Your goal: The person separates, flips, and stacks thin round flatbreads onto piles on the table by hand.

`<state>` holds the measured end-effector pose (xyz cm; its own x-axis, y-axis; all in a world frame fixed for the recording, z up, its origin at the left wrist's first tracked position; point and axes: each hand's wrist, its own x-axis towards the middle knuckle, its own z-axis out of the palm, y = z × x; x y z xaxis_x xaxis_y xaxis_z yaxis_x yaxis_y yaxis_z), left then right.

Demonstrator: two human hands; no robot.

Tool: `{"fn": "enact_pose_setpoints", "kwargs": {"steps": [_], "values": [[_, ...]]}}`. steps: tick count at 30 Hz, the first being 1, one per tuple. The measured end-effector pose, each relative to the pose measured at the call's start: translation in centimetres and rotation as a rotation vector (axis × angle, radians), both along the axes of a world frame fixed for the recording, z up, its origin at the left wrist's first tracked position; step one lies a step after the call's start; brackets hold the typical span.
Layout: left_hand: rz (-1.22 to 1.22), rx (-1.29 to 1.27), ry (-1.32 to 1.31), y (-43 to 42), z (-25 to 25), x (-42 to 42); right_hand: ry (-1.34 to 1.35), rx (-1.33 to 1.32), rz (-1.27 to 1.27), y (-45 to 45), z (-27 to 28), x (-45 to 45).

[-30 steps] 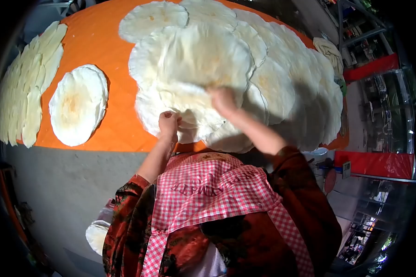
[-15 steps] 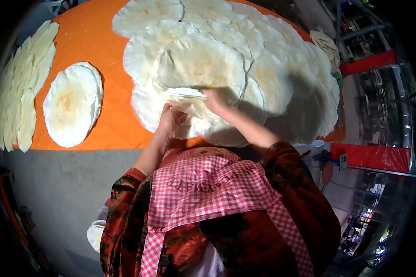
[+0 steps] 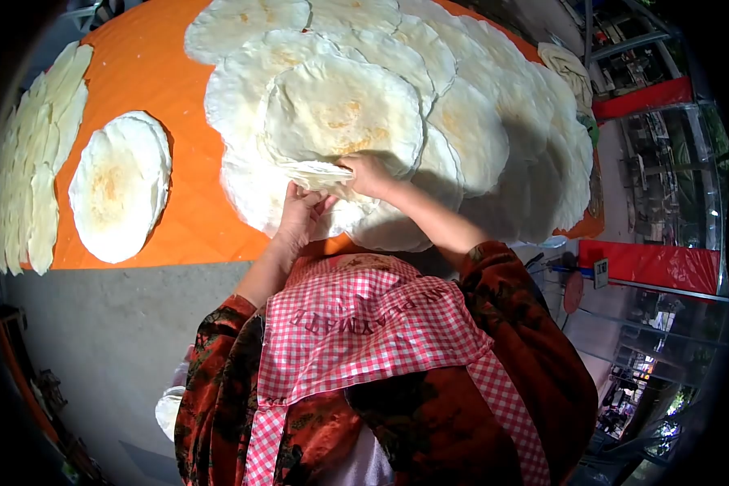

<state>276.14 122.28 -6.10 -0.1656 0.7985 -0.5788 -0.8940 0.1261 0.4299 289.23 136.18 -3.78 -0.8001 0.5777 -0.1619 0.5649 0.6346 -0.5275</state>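
Observation:
Both my hands are at the near edge of a stack of thin round flatbreads (image 3: 340, 101). My right hand (image 3: 370, 176) pinches the raised front edges of several layers, the folded flatbread edges (image 3: 320, 172), from the right. From below, my left hand (image 3: 301, 212) has its fingers closed at the same edges, thumb and fingertips partly hidden by the bread. More flatbreads (image 3: 470, 134) overlap in a wide spread to the right and behind. How many layers I hold cannot be made out.
A separate pile of flatbreads (image 3: 120, 186) lies left on the orange tablecloth (image 3: 194, 162). Overlapping flatbreads (image 3: 36, 162) line the far left. A crumpled pale cloth (image 3: 567, 73) sits at the table's right end. Grey floor (image 3: 121, 316) shows below the table edge.
My right hand has shifted slightly left and the lifted edges between my hands are bunched and tilted more. The whole view has drifted a little.

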Motion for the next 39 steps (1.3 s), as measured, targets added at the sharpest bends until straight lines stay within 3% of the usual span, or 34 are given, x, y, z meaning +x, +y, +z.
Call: {"fn": "enact_pose_setpoints", "kwargs": {"steps": [6,15,20,23,25,28,31,32,33,34,35,36,37,39], "values": [[-0.043,0.106,0.068,0.0,-0.6,0.9,0.031,-0.086,0.084,1.1,-0.1,0.5],[0.013,-0.180,-0.063,0.4,2.1,1.8,0.019,-0.167,0.141,1.3,0.6,1.0],[-0.010,-0.053,0.114,1.4,-1.1,2.0,0.032,-0.092,0.106,0.4,0.1,1.4],[0.004,-0.140,0.162,2.0,-2.1,2.0,-0.008,-0.238,0.005,-1.3,-0.5,1.5],[0.034,-0.137,0.213,1.8,-1.7,2.4,-0.063,-0.036,-0.024,-3.1,1.5,0.8],[-0.031,-0.126,0.235,2.1,-2.9,2.2,-0.077,0.161,-0.128,-3.9,0.1,-0.3],[-0.086,-0.169,0.247,2.2,-3.4,1.9,0.192,0.547,0.042,-3.1,-3.6,0.0],[-0.104,-0.191,0.245,2.1,-3.5,1.7,0.141,0.135,-0.170,-1.9,-4.4,-0.5],[-0.121,-0.213,0.241,2.1,-3.9,1.4,-0.029,-0.059,-0.234,-0.6,0.1,-1.5],[-0.121,-0.123,0.258,2.3,-7.4,1.4,-0.222,-0.226,-0.295,0.6,4.8,-2.5],[-0.089,-0.152,0.261,2.4,-7.2,1.5,-0.094,-0.338,-0.408,2.5,9.1,-2.9],[-0.060,-0.181,0.262,2.5,-6.5,1.8,-0.096,-0.093,-0.272,9.8,4.6,-2.7],[-0.033,-0.207,0.263,2.7,-5.9,2.0,-0.081,-0.157,-0.237,14.2,8.1,-3.2],[-0.050,-0.219,0.256,2.6,-4.9,1.9,-0.048,0.143,-0.192,24.1,12.8,-4.1]]}}
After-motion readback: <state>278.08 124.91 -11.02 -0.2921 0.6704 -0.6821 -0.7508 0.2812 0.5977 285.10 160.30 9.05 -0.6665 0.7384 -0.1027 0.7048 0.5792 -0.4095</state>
